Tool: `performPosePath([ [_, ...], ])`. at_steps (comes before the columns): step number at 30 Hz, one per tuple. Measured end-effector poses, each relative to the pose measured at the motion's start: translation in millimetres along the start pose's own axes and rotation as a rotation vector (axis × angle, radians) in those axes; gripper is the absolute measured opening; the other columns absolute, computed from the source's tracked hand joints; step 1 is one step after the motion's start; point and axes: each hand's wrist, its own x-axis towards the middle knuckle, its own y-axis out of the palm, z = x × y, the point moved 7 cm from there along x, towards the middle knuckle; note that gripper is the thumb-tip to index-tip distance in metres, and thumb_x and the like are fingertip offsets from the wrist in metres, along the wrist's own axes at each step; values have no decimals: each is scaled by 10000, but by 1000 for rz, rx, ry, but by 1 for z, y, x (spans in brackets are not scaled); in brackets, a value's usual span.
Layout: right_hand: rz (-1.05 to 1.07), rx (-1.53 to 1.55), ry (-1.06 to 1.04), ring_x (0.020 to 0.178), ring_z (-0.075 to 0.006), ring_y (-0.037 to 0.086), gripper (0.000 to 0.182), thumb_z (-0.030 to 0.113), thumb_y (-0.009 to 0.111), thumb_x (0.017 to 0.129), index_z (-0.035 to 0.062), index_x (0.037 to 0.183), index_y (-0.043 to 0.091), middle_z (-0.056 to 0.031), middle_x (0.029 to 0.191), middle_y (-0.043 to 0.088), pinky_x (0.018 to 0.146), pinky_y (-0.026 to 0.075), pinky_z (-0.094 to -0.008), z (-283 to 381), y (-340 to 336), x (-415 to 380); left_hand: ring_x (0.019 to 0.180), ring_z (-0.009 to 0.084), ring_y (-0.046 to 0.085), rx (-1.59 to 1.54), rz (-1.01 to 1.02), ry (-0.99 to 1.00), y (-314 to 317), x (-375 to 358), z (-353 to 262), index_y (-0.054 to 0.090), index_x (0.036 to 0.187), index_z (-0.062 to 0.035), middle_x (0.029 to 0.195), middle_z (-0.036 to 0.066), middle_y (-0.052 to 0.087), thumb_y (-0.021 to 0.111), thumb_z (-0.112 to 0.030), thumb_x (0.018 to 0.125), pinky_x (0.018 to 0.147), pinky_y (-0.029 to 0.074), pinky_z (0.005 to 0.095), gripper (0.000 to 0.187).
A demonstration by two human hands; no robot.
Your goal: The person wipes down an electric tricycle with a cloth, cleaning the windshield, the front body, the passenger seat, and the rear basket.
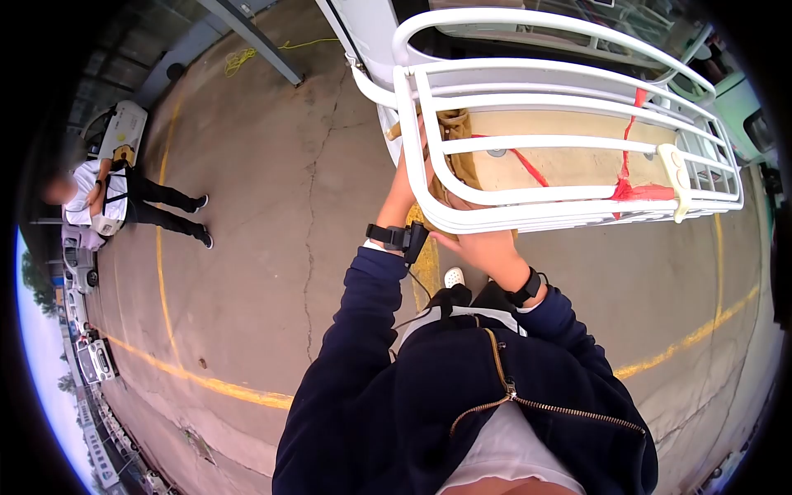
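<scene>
A white tubular metal rack with several rails stands in front of me at the upper right. A crumpled brown cloth lies at its left end, partly behind the rails. My left hand reaches up along this end beside the cloth, its fingers hidden by bars and fabric. Below the bottom rails, my right hand is closed on the lower part of the cloth. Its thumb points left and its fingertips are mostly covered. Dark straps circle both wrists.
Inside the rack are a beige panel, red strips and a cream bracket. A person stands to the left near a white vehicle. Yellow cord lies on concrete by a slanted grey post.
</scene>
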Motion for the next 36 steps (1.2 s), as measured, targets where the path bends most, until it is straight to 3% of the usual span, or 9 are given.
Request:
performPosePath([
  [3, -51, -201, -81, 1031, -280, 630, 521, 421, 721, 834, 158, 1274, 629, -63, 1164, 645, 882, 496, -442, -3, 18, -9, 1359, 315, 429, -124, -67, -72, -2, -13, -5, 472, 1439, -54, 1456, 152, 487, 630, -78, 897, 1132, 327, 391, 566],
  [7, -136, -212, -237, 1036, -275, 629, 507, 276, 745, 769, 169, 1255, 645, -47, 1108, 659, 908, 491, -448, -3, 15, -19, 1297, 253, 462, -369, 25, -439, 10, -62, 23, 458, 1432, -4, 1444, 135, 494, 538, -83, 969, 1089, 369, 343, 476],
  [10, -99, -50, -242, 1099, -247, 613, 428, 114, 633, 791, 196, 1208, 684, -29, 1151, 659, 956, 472, -436, -10, 14, -40, 1483, 275, 223, -571, -3, -601, 11, -88, -23, 269, 1517, 22, 1599, 183, 236, 483, -35, 959, 1193, 211, 374, 600],
  [15, -108, -60, -435, 1249, -244, 551, 392, 112, 585, 823, 178, 1191, 700, -45, 1295, 615, 1055, 424, -433, -37, -13, -80, 1461, 454, 187, 113, -48, -374, 6, -101, -88, 302, 1472, 80, 1564, 291, 219, 481, -52, 955, 1205, 182, 420, 563],
  [16, -127, -150, -438, 1277, -219, 530, 385, 115, 572, 846, 185, 1204, 692, -16, 1340, 590, 1067, 420, -411, -49, -16, -89, 1423, 481, 239, 248, -77, -298, 7, -99, -106, 395, 1409, 81, 1495, 307, 320, 536, -77, 919, 1198, 175, 507, 534],
  [17, -152, -247, -432, 1306, -194, 510, 377, 118, 559, 868, 192, 1217, 684, 13, 1386, 564, 1080, 417, -389, -59, -17, -96, 1423, 481, 239, 271, -97, -316, 10, -101, -116, 395, 1409, 81, 1495, 307, 320, 536, -77, 919, 1198, 175, 507, 534],
  [20, -121, -156, -427, 1298, -191, 524, 321, 108, 532, 903, 169, 1171, 699, 21, 1384, 574, 1079, 421, -386, -78, -35, -105, 1345, 495, 345, 644, 16, -122, 46, -102, -149, 498, 1317, 80, 1380, 306, 442, 608, -103, 839, 1117, 227, 658, 524],
  [30, -255, 98, -495, 1166, -254, 620, 116, 91, 667, 809, 64, 917, 700, -50, 1172, 679, 970, 516, -405, -145, -97, -139, 1403, 435, 282, 679, 248, -49, 123, -122, -206, 483, 1378, 20, 1466, 197, 388, 617, -150, 841, 1112, 246, 600, 579],
  [36, -187, 90, -649, 1138, -247, 636, 64, 31, 677, 789, 45, 851, 672, -60, 1133, 693, 961, 526, -386, -165, -117, -146, 1297, 364, 393, 781, 243, 68, 145, -117, -216, 504, 1391, -47, 1436, 122, 421, 630, -112, 779, 1042, 337, 517, 628],
])
